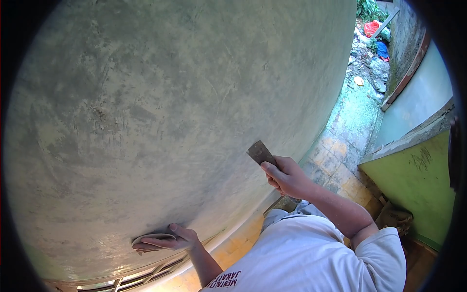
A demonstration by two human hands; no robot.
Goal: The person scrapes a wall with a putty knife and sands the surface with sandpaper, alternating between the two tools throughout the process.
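Observation:
A broad grey plastered wall (160, 107), mottled with scuffs and pale patches, fills most of the view. My left hand (182, 238) is low at the wall, its fingers closed over a folded sheet of sandpaper (143, 239) that overlaps the wall surface. To the right, my right hand (289, 177) grips a putty knife (260, 152) whose flat, dark, worn blade points up and left, over the wall in this view. The knife's handle is hidden in my fist.
Beside the wall runs a narrow tiled walkway (335, 155) toward a heap of rubbish (372, 63). A green low wall (413, 180) stands on the right, with a brown sack-like bundle (395, 216) at its foot. Slatted openings (136, 277) show at lower left.

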